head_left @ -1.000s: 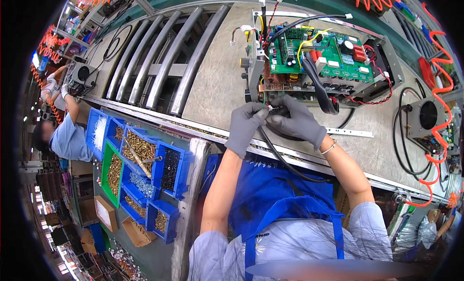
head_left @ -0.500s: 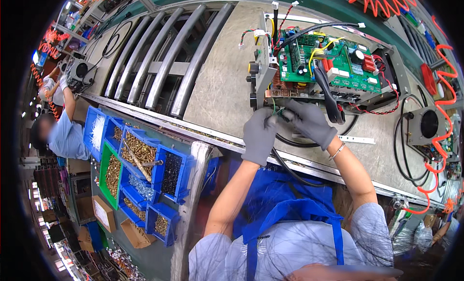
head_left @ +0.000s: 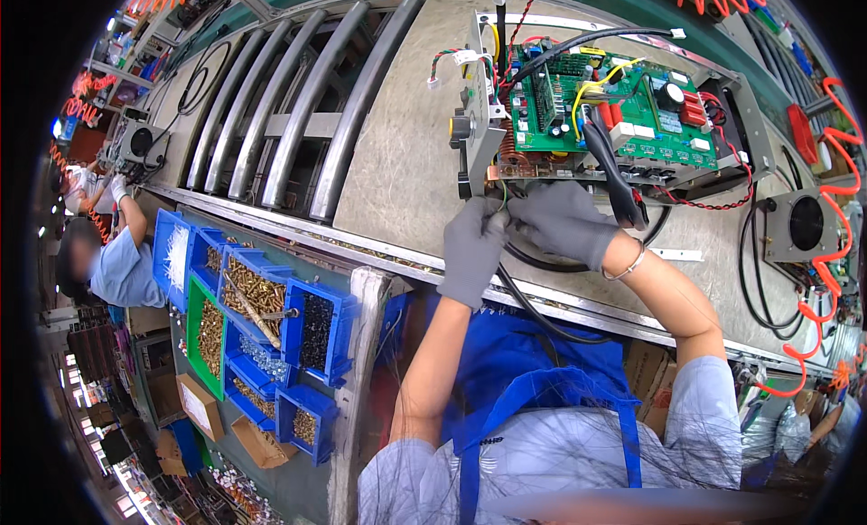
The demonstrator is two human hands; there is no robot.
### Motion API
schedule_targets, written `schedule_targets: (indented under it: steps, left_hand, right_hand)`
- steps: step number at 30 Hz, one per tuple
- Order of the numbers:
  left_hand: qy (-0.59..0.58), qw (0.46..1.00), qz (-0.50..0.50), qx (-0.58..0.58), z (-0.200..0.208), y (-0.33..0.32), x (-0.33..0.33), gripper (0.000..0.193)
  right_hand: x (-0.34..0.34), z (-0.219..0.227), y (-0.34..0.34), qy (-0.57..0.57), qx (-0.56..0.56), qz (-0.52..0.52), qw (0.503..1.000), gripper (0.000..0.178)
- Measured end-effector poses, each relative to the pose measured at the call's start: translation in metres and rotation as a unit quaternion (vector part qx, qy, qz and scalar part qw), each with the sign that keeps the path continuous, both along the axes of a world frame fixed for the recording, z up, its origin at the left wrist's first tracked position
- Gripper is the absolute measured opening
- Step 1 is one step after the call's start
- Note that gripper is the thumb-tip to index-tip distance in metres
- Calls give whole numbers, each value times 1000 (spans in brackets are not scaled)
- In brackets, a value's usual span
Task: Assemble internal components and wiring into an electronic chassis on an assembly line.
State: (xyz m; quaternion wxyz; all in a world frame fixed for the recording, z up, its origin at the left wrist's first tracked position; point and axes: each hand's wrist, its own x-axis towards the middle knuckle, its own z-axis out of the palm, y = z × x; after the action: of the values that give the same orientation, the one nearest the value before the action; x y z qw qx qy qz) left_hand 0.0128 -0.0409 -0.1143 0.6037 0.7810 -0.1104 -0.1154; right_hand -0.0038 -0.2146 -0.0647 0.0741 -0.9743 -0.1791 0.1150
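Both my hands wear grey gloves and meet at the near lower corner of an opened metal unit with a green circuit board (head_left: pixel 646 119). My left hand (head_left: pixel 474 254) pinches a thin green wire (head_left: pixel 504 196) between thumb and fingertips. Right beside it, my right hand (head_left: pixel 564 225) is closed, palm down, its fingertips at the same spot; what they grip is hidden. A thick black cable (head_left: pixel 533 315) runs from under my hands over the bench edge toward my apron. The unit's front panel with a yellow-and-black knob (head_left: pixel 461 128) faces left.
Blue bins of screws (head_left: pixel 256 286) and a green bin (head_left: pixel 209 335) stand at left. Metal rollers (head_left: pixel 361 110) lie beyond them. A second unit with a fan (head_left: pixel 804 223) sits at right, near a coiled red hose (head_left: pixel 826 245). A co-worker (head_left: pixel 122 263) works far left.
My right hand has moved left, closer to my left hand, and turned more palm down. My left hand has shifted slightly left. The green wire stays at my left fingertips.
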Motion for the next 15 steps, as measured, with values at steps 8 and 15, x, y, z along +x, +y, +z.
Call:
schedule_targets:
  steps: [8, 15]
  left_hand:
    - [149, 979, -7, -138, 9, 8, -1, 16]
    - [100, 979, -31, -172, 18, -8, -4, 16]
  right_hand:
    - [-17, -3, 10, 225, 594, -342, 692, 27]
    - [-23, -34, 2, 141, 766, -332, 532, 28]
